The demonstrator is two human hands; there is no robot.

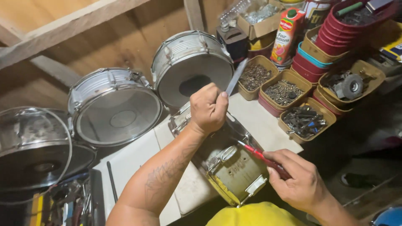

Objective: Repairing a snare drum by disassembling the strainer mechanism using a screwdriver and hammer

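Note:
My left hand (208, 108) is closed around a flat metal blade (235, 78) that points up and to the right. It sits over the top edge of a worn metal drum shell (234, 171) lying on its side on the white table (134, 159). My right hand (295, 178) grips a red-handled screwdriver (261, 157), whose tip touches the shell near a metal lug (228, 152). The shell's inside wall is dull olive, with another bracket (256, 185) at its near rim.
Three silver snare drums lean at the back: one centre (190, 67), one left (115, 106), one far left (35, 146). Tubs of screws (284, 92) and bits (305, 119), red stacked tubs (335, 39) and a juice carton (287, 35) stand right. Tools lie at the lower left (71, 203).

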